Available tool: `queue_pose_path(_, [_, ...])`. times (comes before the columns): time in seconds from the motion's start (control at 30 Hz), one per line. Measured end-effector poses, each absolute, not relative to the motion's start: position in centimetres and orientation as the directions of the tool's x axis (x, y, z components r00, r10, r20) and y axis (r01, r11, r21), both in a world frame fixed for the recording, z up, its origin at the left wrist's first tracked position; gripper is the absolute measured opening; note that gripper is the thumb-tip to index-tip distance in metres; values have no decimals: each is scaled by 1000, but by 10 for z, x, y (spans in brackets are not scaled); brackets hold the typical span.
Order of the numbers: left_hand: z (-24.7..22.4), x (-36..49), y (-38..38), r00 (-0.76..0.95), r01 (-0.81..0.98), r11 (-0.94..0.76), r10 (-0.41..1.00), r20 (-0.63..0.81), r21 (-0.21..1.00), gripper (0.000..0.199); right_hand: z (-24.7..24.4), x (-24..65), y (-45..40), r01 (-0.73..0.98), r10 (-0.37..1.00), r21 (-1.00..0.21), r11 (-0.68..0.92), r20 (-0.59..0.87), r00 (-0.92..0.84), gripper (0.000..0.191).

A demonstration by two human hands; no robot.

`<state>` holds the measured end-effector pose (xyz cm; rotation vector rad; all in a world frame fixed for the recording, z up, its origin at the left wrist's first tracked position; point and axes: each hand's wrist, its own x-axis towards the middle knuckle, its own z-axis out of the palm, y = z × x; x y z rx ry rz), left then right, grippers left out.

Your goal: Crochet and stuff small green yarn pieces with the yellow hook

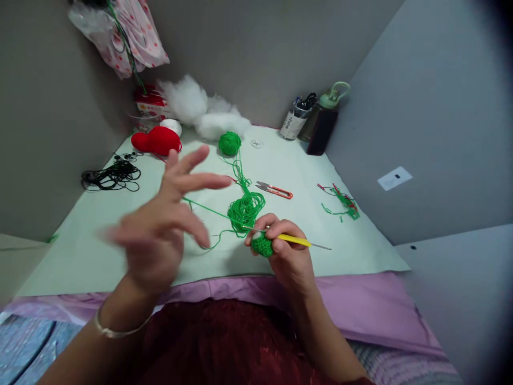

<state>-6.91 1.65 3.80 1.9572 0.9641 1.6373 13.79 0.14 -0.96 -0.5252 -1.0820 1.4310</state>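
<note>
My left hand is raised over the left of the table with its fingers spread, partly smeared by motion. A strand of green yarn runs from near its fingers toward the hook. In my right hand are a crochet hook with a yellow handle and a small green crocheted piece with white showing at its top. The hook's metal tip points left, above the piece. Just behind lies a loose heap of green yarn, linked by strands to a green yarn ball.
Orange-handled thread snips lie behind my right hand. Red yarn, white stuffing and black cords are at back left. A pen cup, bottle and dark phone stand back right. Yarn scraps lie right.
</note>
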Motion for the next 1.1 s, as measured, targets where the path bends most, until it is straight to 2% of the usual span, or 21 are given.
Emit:
queue_pose_path(0.03, [28,-65,19,175,321,-749,648,741,579,76,-10,137,1,-515,939,-839,172,298,-172,7])
queue_pose_path(0.07, [18,-62,21,281,398,-775,613,739,491,67,-11,136,1,-494,936,-844,210,319,-146,7])
queue_pose_path(0.17, [-7,-50,23,282,544,-675,707,649,498,59,-13,135,1,-336,921,-873,353,387,-39,10])
queue_pose_path(0.23, [-16,-42,17,237,521,-647,736,634,557,71,-14,133,1,-205,897,-875,438,440,40,9])
queue_pose_path(0.3, [-20,-34,9,180,415,-603,788,588,681,90,-14,129,1,-114,873,-866,488,479,98,8])
queue_pose_path(0.33, [-21,-31,4,137,349,-560,824,550,751,93,-14,127,0,-87,865,-863,498,488,114,9])
queue_pose_path(0.43, [-22,-22,-4,34,144,-425,905,424,894,89,-16,122,0,-61,869,-869,491,483,109,11])
queue_pose_path(0.57, [-20,-19,-4,54,-4,-325,944,325,946,86,-18,123,3,-72,887,-886,458,452,91,12])
queue_pose_path(0.67, [-16,-28,0,123,1,-305,945,303,952,82,-16,129,10,-179,922,-905,386,381,63,5])
queue_pose_path(0.77, [-11,-39,3,277,8,-307,915,293,952,80,-14,136,19,-430,982,-895,122,171,-77,21])
queue_pose_path(0.87, [-8,-46,2,365,-32,-277,891,269,960,80,-13,139,23,-534,969,-836,-124,13,-246,29])
queue_pose_path(0.97, [-8,-48,-2,364,-61,-265,892,269,962,78,-11,139,23,-529,954,-827,-190,-28,-299,31])
queue_pose_path(1.1, [-9,-48,-9,324,-81,-297,895,307,952,84,-10,138,20,-543,951,-815,-202,-31,-307,34])
